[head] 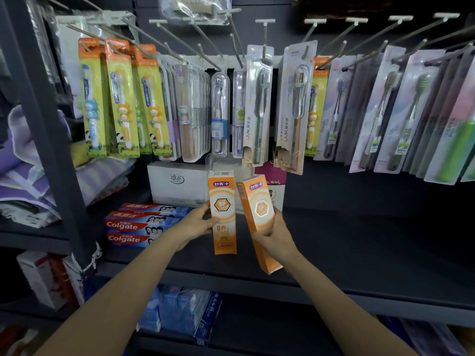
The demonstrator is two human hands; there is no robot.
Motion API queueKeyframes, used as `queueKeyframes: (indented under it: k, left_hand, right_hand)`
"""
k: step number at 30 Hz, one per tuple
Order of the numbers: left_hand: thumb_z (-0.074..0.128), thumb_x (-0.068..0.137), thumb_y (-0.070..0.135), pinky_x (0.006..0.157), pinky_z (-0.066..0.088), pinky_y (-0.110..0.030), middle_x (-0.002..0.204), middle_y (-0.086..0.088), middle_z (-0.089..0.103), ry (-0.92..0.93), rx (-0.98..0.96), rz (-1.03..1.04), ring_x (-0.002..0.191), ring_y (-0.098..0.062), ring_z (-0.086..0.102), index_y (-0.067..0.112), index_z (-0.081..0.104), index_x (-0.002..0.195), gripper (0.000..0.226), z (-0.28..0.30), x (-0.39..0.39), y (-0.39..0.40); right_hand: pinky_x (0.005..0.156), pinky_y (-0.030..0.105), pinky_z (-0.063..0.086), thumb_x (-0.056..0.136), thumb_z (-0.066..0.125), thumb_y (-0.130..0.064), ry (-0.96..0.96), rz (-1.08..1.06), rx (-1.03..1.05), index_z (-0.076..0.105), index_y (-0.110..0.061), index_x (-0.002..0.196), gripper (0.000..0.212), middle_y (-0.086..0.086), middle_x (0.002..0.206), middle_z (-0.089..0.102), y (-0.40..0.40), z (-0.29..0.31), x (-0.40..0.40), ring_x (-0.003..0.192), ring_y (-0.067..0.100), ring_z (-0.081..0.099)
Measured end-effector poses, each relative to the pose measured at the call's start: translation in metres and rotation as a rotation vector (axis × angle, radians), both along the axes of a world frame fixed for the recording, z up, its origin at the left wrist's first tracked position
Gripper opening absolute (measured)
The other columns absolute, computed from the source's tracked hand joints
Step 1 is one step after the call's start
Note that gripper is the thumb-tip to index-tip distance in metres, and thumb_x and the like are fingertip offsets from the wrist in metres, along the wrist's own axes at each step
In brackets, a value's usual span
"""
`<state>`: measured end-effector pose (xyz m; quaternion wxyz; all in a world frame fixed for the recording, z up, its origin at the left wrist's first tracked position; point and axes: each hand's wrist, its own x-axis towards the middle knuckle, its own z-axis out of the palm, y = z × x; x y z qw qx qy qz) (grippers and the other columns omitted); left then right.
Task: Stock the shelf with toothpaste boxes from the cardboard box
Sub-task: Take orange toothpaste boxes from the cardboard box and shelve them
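Two bare forearms reached up from the bottom of the view, and each hand had a box. The left hand (199, 222) gripped an orange toothpaste box (222, 211) at its middle, thumb across the front and fingers wrapped behind, holding it upright with its lower end right at the dark shelf (359, 242); whether it touched could not be told. The right hand (273, 233) clamped a second orange box (257, 219) from the side, fingers curled over its edge, and that one leaned to the left, its lower end toward the shelf's front lip. The two boxes stood just beside each other, apart at the top. Left of them lay a stack of red Colgate boxes (133, 226) on the same shelf. Behind sat a white carton (177, 183), and above it packaged toothbrushes (257, 104) hung from hooks.
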<state>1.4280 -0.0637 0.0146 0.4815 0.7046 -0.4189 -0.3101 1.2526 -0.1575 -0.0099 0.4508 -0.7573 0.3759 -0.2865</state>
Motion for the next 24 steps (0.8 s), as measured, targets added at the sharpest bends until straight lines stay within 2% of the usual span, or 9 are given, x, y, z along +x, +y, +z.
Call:
queueKeyframes:
  k: [4, 8, 11, 14, 19, 22, 24]
  left_hand:
    - [0.048, 0.095, 0.011, 0.103, 0.042, -0.041, 0.146, -0.003, 0.038, -0.043, 0.003, 0.042, 0.131, -0.022, 0.041, 0.027, 0.028, 0.145, 0.056, 0.000, 0.011, -0.008]
    - [0.047, 0.095, 0.014, 0.108, 0.037, -0.047, 0.145, 0.001, 0.040, -0.043, -0.032, 0.066, 0.132, -0.020, 0.039, 0.032, 0.029, 0.144, 0.055, -0.005, 0.017, -0.021]
    - [0.044, 0.096, 0.010, 0.108, 0.036, -0.046, 0.143, 0.001, 0.042, -0.018, -0.079, 0.125, 0.132, -0.020, 0.039, 0.031, 0.027, 0.145, 0.055, -0.006, 0.019, -0.036]
    - [0.042, 0.096, 0.006, 0.106, 0.037, -0.038, 0.142, -0.001, 0.045, -0.005, -0.128, 0.164, 0.131, -0.019, 0.040, 0.028, 0.029, 0.144, 0.055, -0.007, 0.025, -0.052]
    - [0.038, 0.097, 0.004, 0.109, 0.033, -0.038, 0.142, 0.001, 0.045, 0.033, -0.141, 0.176, 0.131, -0.018, 0.040, 0.030, 0.030, 0.143, 0.054, -0.006, 0.036, -0.067]
    - [0.037, 0.098, 0.006, 0.109, 0.032, -0.038, 0.142, 0.004, 0.043, 0.019, -0.164, 0.157, 0.130, -0.015, 0.039, 0.033, 0.028, 0.144, 0.054, -0.005, 0.040, -0.073]
    - [0.036, 0.098, 0.007, 0.110, 0.032, -0.040, 0.143, 0.004, 0.042, 0.034, -0.203, 0.154, 0.130, -0.016, 0.039, 0.033, 0.028, 0.143, 0.052, -0.007, 0.042, -0.077]
  right_hand:
    - [0.107, 0.035, 0.033, 0.073, 0.078, -0.015, -0.047, 0.001, -0.094, 0.019, -0.019, 0.143, 0.091, 0.004, 0.141, 0.028, -0.007, 0.008, 0.020, 0.133, 0.021, 0.031]
    - [0.105, 0.036, 0.037, 0.072, 0.079, -0.016, -0.075, -0.037, -0.043, 0.027, -0.013, 0.136, 0.082, 0.007, 0.139, 0.033, -0.015, 0.004, 0.050, 0.131, 0.022, 0.034]
    - [0.106, 0.038, 0.038, 0.072, 0.079, -0.015, -0.109, -0.065, -0.008, 0.028, -0.012, 0.135, 0.082, 0.008, 0.138, 0.035, -0.026, 0.001, 0.074, 0.130, 0.023, 0.036]
    - [0.105, 0.039, 0.041, 0.070, 0.080, -0.014, -0.135, -0.092, -0.013, 0.030, -0.009, 0.133, 0.081, 0.010, 0.137, 0.037, -0.040, 0.000, 0.094, 0.128, 0.025, 0.039]
    - [0.099, 0.032, 0.042, 0.072, 0.079, -0.012, -0.155, -0.093, -0.079, 0.033, -0.004, 0.131, 0.075, 0.011, 0.133, 0.036, -0.059, -0.003, 0.113, 0.125, 0.025, 0.041]
    - [0.093, 0.019, 0.040, 0.078, 0.073, -0.009, -0.173, -0.032, -0.128, 0.031, -0.006, 0.136, 0.072, 0.006, 0.134, 0.033, -0.067, -0.006, 0.116, 0.124, 0.014, 0.036]
    - [0.096, 0.020, 0.039, 0.081, 0.069, -0.007, -0.151, 0.006, -0.092, 0.027, -0.008, 0.139, 0.072, 0.002, 0.131, 0.034, -0.073, -0.008, 0.113, 0.121, 0.010, 0.038]
